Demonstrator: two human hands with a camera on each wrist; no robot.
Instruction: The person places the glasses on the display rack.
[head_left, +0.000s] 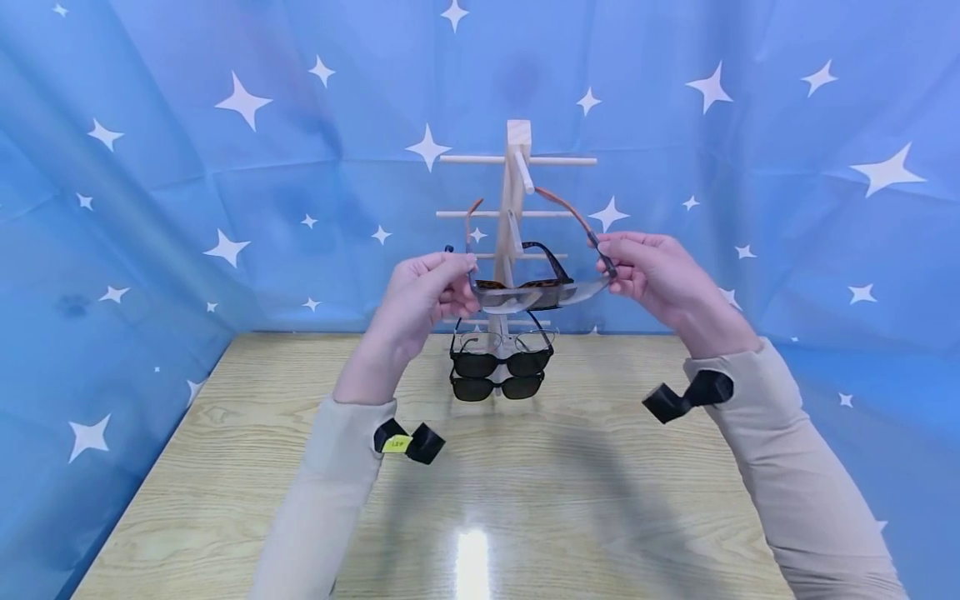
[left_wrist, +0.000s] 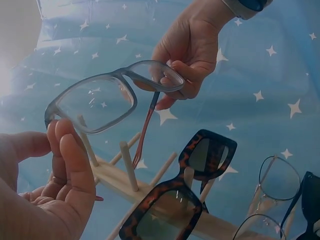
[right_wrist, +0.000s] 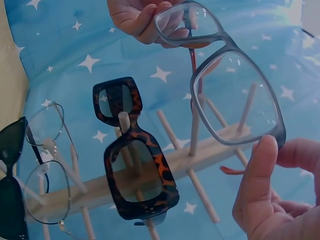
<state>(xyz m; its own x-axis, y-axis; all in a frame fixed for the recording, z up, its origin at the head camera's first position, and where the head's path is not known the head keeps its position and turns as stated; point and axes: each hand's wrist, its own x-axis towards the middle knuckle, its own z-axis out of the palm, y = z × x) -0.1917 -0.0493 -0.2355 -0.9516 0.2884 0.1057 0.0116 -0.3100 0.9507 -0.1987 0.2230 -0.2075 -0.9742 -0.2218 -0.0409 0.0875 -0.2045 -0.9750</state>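
Note:
Both hands hold a pair of grey-framed eyeglasses (head_left: 517, 300) with clear lenses and orange-brown temple tips, unfolded. My left hand (head_left: 427, 292) pinches the frame by its left hinge, and my right hand (head_left: 652, 271) pinches the right temple close to its hinge. The glasses are in front of a wooden display stand (head_left: 517, 133), temples pointing towards it. Tortoiseshell sunglasses (right_wrist: 140, 170) hang on the stand just behind them. In the left wrist view, pegs of the stand (left_wrist: 127, 165) show below the held glasses, apart from the frame front.
Lower on the stand hang thin wire-rimmed glasses (head_left: 536, 340) and two black sunglasses, an upper pair (head_left: 528, 363) and a lower pair (head_left: 521, 388). Bare pegs (head_left: 562, 161) stick out near its top. The stand is on a wood-grain table (head_left: 300, 467) before a blue star-patterned cloth (head_left: 360, 83).

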